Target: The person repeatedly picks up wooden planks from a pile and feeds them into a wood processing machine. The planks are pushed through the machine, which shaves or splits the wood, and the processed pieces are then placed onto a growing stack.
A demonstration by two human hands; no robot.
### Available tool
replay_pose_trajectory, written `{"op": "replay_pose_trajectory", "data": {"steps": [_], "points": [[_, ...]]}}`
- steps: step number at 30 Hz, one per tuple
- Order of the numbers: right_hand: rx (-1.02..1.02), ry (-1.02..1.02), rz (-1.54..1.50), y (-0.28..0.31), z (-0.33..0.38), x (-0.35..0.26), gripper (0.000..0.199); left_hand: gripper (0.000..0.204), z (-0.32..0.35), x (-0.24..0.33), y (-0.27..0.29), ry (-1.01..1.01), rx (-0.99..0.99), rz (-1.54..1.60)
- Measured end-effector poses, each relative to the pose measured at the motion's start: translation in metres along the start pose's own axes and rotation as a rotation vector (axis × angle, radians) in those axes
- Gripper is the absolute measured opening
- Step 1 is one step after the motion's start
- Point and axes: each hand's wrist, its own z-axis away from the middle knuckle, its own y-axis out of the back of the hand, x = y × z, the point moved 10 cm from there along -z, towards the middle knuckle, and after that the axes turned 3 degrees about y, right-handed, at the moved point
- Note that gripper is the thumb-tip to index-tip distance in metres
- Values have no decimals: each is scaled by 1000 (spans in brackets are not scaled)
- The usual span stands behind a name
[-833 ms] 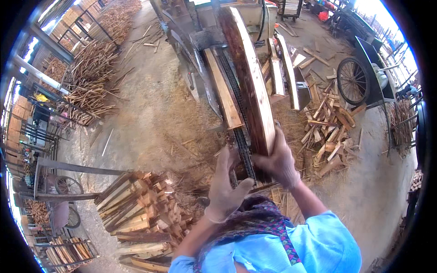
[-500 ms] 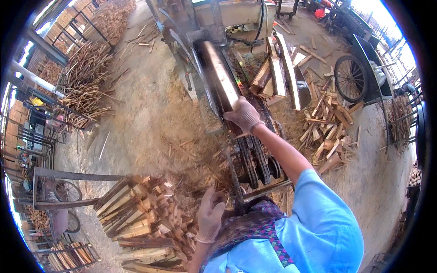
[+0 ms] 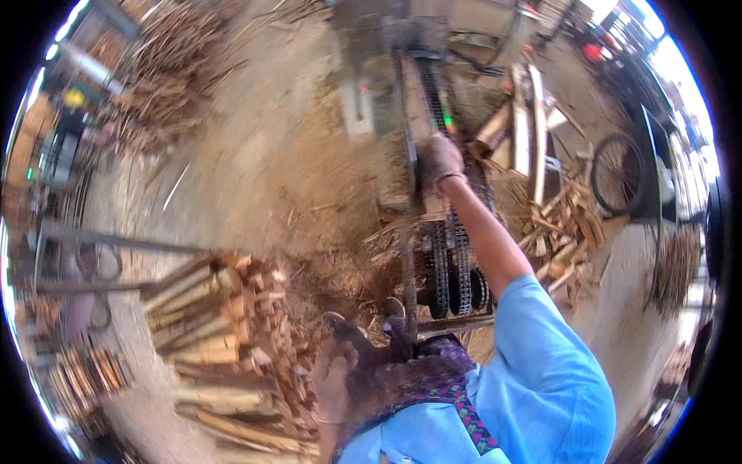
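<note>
A long split piece of wood (image 3: 416, 100) lies lengthwise on the chain track of a machine, its far end under a dark housing (image 3: 421, 35). My right hand (image 3: 442, 157), in a pale work glove, is closed on this wood, with the arm stretched forward. Below the hand, the track's black drive chains (image 3: 440, 271) run over the near end of the frame. My left hand (image 3: 334, 379), gloved too, hangs low before my apron with loosely bent fingers apart and nothing in them. Motion blurs it. Nearest to it is a heap of split wood (image 3: 224, 325).
Right of the track lie long slabs (image 3: 519, 124) and a pile of wood scraps (image 3: 568, 232). Farther right stands a cart with a spoked wheel (image 3: 618, 174). A metal cart frame (image 3: 116, 240) reaches in from the left. A stick pile (image 3: 174, 77) lies at the far left.
My right hand has moved forward along the track with the wood, nearer the housing. The view has shifted, placing the machine farther right and bringing my shoes into sight. My left hand sits slightly lower.
</note>
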Motion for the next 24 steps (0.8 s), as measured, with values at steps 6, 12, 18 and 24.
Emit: {"op": "replay_pose_trajectory", "data": {"steps": [6,12,18,24], "points": [[-326,478,315,-17,0,-3,26,51,2,33,-11,-9,-83,-76],[50,527,-382,76,142,3,44,57,34,-22,63,-83,-7,219],[-796,610,-434,-46,458,-128,52,53,130,-76,215,-155,496,228],[-1410,1066,-192,-124,726,-256,63,45,294,-203,409,-343,1238,-318]]}}
